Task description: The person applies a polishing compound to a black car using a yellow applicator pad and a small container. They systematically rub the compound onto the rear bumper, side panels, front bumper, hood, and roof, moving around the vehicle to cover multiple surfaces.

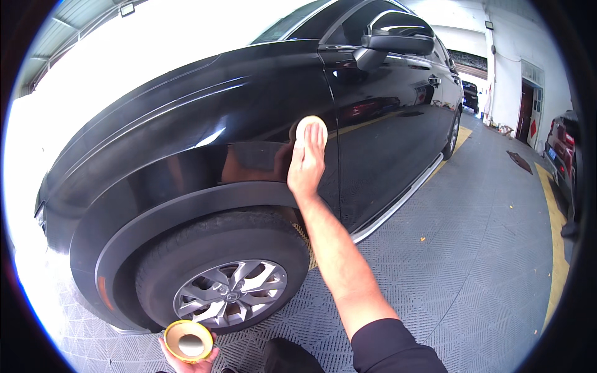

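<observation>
My right hand (308, 161) presses a round, pale applicator pad (311, 125) flat against the front fender (275, 98) of a black car, just ahead of the door seam. The fingers lie straight over the pad. Low in the view, my left hand (186, 364) holds an open yellow-rimmed round tin (188, 341) from beneath. Inside the tin is a tan paste with a bare, shiny round patch. The tin is in front of the car's front wheel (231, 296), which has a silver alloy rim. Glossy reflections cover the fender and the front door (387, 140).
A side mirror (399, 35) juts out above the door. The silver side step (396, 200) runs low along the car. A dark red car (559, 154) stands at the right beyond a yellow floor line (552, 242). A dark flat piece (519, 161) lies on the grid-tile floor.
</observation>
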{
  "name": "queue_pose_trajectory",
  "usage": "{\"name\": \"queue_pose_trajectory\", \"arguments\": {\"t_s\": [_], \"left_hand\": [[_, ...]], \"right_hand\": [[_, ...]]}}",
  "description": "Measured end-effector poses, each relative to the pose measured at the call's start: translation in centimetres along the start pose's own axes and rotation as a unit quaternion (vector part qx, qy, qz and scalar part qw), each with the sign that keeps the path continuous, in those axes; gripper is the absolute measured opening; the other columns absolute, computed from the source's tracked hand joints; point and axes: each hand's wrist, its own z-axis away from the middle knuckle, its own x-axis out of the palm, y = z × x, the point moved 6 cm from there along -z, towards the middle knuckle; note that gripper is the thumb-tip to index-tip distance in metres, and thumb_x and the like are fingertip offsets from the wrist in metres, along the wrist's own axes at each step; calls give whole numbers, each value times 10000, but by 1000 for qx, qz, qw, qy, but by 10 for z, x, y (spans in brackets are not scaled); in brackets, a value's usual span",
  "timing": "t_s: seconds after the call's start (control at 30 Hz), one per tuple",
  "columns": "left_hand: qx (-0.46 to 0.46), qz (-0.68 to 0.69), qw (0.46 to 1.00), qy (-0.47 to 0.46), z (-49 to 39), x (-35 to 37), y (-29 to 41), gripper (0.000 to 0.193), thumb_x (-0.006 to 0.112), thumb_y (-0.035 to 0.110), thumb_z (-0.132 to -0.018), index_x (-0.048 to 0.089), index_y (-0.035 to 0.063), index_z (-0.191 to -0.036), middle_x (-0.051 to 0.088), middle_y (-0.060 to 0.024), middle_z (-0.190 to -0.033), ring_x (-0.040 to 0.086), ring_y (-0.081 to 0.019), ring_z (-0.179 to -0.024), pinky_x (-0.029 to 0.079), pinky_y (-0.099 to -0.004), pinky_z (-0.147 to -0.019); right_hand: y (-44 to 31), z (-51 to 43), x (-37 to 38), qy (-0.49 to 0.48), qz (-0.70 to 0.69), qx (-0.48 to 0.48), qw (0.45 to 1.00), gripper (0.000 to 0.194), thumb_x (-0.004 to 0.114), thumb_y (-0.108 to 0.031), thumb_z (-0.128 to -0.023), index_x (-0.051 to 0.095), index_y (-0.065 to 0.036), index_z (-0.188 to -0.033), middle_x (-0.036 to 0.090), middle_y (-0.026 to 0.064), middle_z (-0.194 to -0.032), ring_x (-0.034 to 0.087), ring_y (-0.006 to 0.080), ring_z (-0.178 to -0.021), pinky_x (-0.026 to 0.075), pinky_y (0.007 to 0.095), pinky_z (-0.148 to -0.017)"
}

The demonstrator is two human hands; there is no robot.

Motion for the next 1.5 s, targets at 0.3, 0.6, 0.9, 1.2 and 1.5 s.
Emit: {"name": "queue_pose_trajectory", "arguments": {"t_s": [0.3,0.6,0.9,1.2,1.5], "left_hand": [[-1,-24,1000,10,4,4,0,623,576,678,-1044,690,191,-1415,739,-107,-1397,712,-435,-1247,625,-709,-907],[3,30,999,38,14,-27,7,603,593,645,-1050,691,174,-1413,756,-114,-1365,731,-423,-1221,631,-694,-914],[-52,-61,995,-51,27,-12,-6,690,536,693,-1052,616,219,-1547,649,-139,-1561,647,-467,-1381,640,-743,-893],[14,-23,998,-56,39,-38,22,609,572,548,-1089,634,136,-1532,681,-168,-1527,632,-447,-1421,586,-707,-1084],[-88,147,985,-37,67,-5,-7,1069,280,955,-970,508,125,-1604,632,-340,-1450,655,-613,-1241,635,-778,-802]], "right_hand": [[9,-96,36,-135,-21,126,983,464,575,-251,-1117,681,15,-1481,613,274,-1579,490,472,-1547,389,485,-1305],[-15,11,6,23,-9,84,996,475,654,-160,-1082,632,102,-1477,611,305,-1550,538,470,-1484,373,516,-1300],[-136,32,49,-116,-169,-89,975,503,737,-126,-1004,671,65,-1464,642,279,-1543,576,430,-1492,403,525,-1297],[-90,49,19,-77,-67,-67,993,548,760,-99,-994,636,95,-1492,610,331,-1555,523,492,-1525,346,562,-1321],[-69,18,8,-272,-50,-438,856,514,761,-145,-908,737,-20,-1406,691,164,-1523,605,347,-1489,455,517,-1289]]}}
